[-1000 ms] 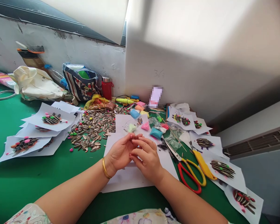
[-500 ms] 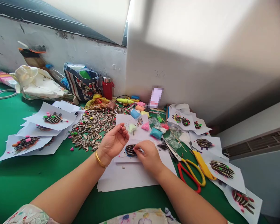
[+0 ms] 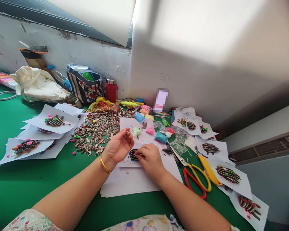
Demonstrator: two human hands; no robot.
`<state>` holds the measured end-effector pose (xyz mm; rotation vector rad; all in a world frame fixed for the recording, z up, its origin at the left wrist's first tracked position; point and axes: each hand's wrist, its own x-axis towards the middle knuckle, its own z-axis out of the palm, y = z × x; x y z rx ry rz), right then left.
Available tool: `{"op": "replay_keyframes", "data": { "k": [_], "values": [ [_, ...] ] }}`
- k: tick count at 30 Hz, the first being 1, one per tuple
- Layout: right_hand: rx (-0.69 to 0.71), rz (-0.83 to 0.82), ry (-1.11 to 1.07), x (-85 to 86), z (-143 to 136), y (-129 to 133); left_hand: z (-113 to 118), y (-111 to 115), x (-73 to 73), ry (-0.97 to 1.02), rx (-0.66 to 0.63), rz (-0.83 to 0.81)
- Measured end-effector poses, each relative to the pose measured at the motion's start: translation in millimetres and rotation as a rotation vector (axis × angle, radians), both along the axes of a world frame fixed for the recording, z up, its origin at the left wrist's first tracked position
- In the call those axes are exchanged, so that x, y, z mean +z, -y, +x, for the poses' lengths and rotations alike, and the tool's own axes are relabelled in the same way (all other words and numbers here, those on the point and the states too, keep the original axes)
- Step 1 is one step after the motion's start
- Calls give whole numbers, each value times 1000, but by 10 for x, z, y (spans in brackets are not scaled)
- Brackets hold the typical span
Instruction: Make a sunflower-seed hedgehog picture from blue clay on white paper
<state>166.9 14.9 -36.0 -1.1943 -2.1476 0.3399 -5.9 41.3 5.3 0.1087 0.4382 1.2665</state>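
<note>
In the middle of the desk lies a sheet of paper with a hedgehog-like shape of striped sunflower seeds point(image 3: 133, 154), edged in blue. My right hand point(image 3: 151, 161) rests over its right part, thumb and fingertips brought together against the seeds; what they pinch is hidden. Raised just to the left is my left hand point(image 3: 119, 145), palm up, fingers curled and thumb against the fingertips. A tiny pink spot shows at those tips, too small to name. Beneath the picture is a stack of white paper point(image 3: 137, 184).
Loose sunflower seeds point(image 3: 96, 131) are heaped at left. Finished seed pictures point(image 3: 54, 119) lie at far left, more point(image 3: 228, 175) at right. Scissors point(image 3: 195, 176) and a yellow cutter-like tool point(image 3: 209, 170) lie right of my hand. Clay packets point(image 3: 161, 137) and a red bottle point(image 3: 111, 90) stand behind.
My right hand has shifted slightly left over the seed shape, covering more of it. My left hand stays raised with its fingertips together, nearly unmoved.
</note>
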Motion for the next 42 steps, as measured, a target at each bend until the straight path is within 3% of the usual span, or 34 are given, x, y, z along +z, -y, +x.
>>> {"op": "replay_keyframes", "data": {
  "k": [42],
  "values": [
    [-12, -42, 25, -21, -16, 1, 43, 24, -8, -58, -6, 25]
  ]
}}
